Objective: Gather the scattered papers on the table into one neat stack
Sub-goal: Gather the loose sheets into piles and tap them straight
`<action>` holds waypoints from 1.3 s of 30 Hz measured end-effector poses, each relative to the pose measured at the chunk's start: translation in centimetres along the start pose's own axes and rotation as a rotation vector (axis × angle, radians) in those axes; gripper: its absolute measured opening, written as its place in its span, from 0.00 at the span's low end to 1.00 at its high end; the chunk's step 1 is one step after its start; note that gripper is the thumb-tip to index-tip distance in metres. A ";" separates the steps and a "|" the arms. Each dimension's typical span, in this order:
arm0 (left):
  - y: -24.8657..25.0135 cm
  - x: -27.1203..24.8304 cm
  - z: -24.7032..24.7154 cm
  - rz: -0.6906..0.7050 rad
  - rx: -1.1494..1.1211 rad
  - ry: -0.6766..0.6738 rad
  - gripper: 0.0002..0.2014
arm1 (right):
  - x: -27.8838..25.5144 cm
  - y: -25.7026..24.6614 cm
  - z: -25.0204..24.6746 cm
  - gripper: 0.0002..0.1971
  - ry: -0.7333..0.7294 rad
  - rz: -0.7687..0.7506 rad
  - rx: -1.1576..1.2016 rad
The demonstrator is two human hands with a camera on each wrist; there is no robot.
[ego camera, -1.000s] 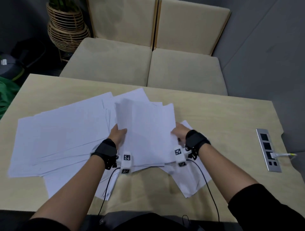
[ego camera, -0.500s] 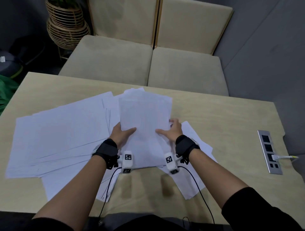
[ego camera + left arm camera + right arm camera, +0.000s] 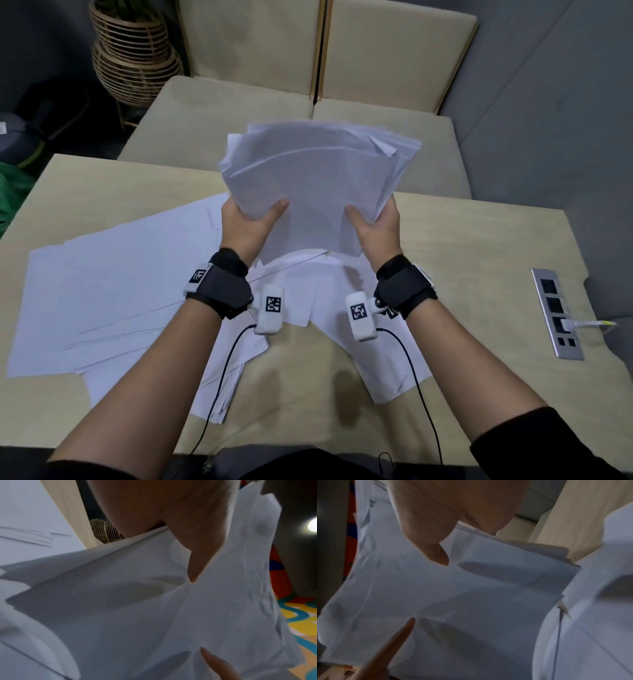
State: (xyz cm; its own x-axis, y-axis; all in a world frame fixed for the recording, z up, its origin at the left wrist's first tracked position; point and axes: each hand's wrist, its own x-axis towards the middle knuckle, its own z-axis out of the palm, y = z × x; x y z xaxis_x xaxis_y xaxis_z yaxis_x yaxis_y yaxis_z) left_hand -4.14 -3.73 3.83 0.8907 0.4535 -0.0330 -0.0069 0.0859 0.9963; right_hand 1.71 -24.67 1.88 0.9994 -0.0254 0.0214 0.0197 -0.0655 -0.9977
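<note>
A loose bundle of white papers is raised off the table, tilted up towards me, its top edges uneven. My left hand grips its left side with the thumb on the front sheet. On the other side my right hand grips it the same way. The wrist views show the bundle close up, each thumb pressing on the front. Several more white sheets lie fanned out on the table at the left, and others lie under my wrists.
A metal socket panel with a plugged cable is set into the table at the right. Beige bench seats stand beyond the far edge. A wicker stand sits at the back left.
The bundle lay flat on the table under both hands; now both hands have lifted it and tipped it upright above the table.
</note>
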 end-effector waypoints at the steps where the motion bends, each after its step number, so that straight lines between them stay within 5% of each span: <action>1: -0.1 0.0 -0.1 0.001 0.013 0.000 0.22 | -0.1 0.3 0.0 0.26 -0.001 0.016 -0.004; 8: -0.9 0.0 -0.2 -0.014 0.046 -0.007 0.26 | -0.3 0.7 -0.5 0.22 -0.010 0.058 0.044; 14: -0.6 0.5 0.3 -0.065 0.074 -0.056 0.19 | 1.3 0.3 -1.5 0.21 0.010 0.094 0.073; 17: -1.9 0.8 -0.2 -0.147 0.188 -0.149 0.22 | 1.3 0.6 -1.5 0.22 -0.100 0.172 0.001; 21: -2.4 0.4 0.1 -0.129 0.246 -0.123 0.15 | 1.2 0.9 -1.2 0.22 -0.212 0.197 -0.133; 26: -1.9 0.6 -1.0 -0.103 0.290 -0.147 0.12 | 1.3 1.6 -3.4 0.12 -0.223 0.277 0.054; 28: -2.3 0.7 -1.9 -0.156 0.310 -0.123 0.13 | 1.0 3.7 -4.9 0.13 -0.187 0.319 -0.141; 32: -4.6 -0.1 -3.8 -0.319 0.380 -0.052 0.14 | -0.6 9.5 -8.5 0.32 -0.376 0.321 -0.962; 39: -9.0 -1.1 -5.3 -0.576 0.587 -0.042 0.17 | -0.6 10.7 -8.6 0.43 -0.352 0.410 -1.140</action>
State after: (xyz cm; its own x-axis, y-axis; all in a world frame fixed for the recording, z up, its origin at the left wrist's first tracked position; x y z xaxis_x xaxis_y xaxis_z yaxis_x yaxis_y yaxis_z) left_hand -7.44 -0.31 -5.54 0.6982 0.4453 -0.5605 0.6851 -0.1884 0.7037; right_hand 1.13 -33.98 -8.22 0.8831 0.0078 -0.4691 -0.1515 -0.9415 -0.3009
